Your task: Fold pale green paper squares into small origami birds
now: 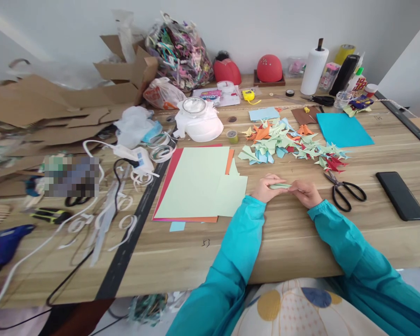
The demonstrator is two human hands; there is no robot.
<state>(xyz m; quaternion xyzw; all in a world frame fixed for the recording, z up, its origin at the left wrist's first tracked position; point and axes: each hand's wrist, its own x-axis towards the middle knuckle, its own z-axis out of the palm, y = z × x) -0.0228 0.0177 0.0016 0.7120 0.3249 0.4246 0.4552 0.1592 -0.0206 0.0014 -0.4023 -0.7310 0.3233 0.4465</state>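
Note:
Between my two hands, just above the wooden tabletop, is a small folded piece of pale green paper (279, 186). My left hand (268, 186) pinches its left end, and my right hand (305, 192) grips the right end with closed fingers. Behind them lies a heap of folded paper cranes (273, 140) in green, orange, blue and red. To the left is a stack of coloured paper sheets (192, 182), pale green on top. Black-handled scissors (345, 189) rest just right of my right hand.
A black phone (401, 196) lies at the right. Turquoise paper (345, 129) sits behind it. At the back stand a white bottle (315, 70) and a red pincushion (269, 68). Cables, a power strip (140, 159) and a blue glue gun (9, 245) occupy the left side.

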